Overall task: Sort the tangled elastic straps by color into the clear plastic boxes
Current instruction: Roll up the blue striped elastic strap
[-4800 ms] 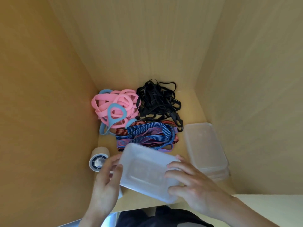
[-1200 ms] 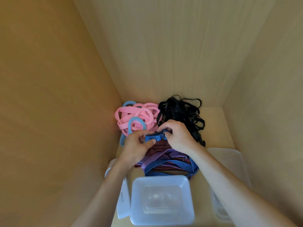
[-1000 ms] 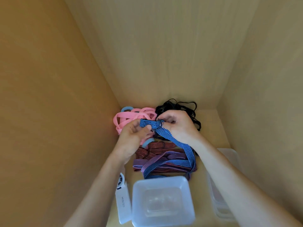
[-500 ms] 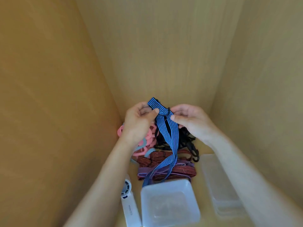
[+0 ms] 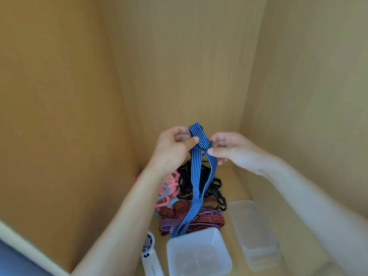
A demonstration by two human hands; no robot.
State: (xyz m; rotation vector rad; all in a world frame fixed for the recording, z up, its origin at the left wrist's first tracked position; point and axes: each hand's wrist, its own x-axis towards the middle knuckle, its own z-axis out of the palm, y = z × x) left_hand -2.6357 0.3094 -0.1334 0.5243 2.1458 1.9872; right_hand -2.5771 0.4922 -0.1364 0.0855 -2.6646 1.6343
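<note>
One blue striped strap point(image 5: 196, 176) hangs at the centre. One open clear box point(image 5: 199, 253) sits at six o'clock, one white handheld fan point(image 5: 149, 253) at seven, and one stack of clear boxes point(image 5: 256, 236) at four, how many in it unclear. Three tangled heaps lie between them: one black heap point(image 5: 207, 182), one pink heap point(image 5: 171, 182) and one red-striped heap point(image 5: 209, 220) mixed with purple, none with straps that can be counted.

Blue striped strap point(image 5: 196, 176) woven elastic cloth; box point(image 5: 199, 253) frosted plastic; walls point(image 5: 179, 66) matt wood grain.
</note>
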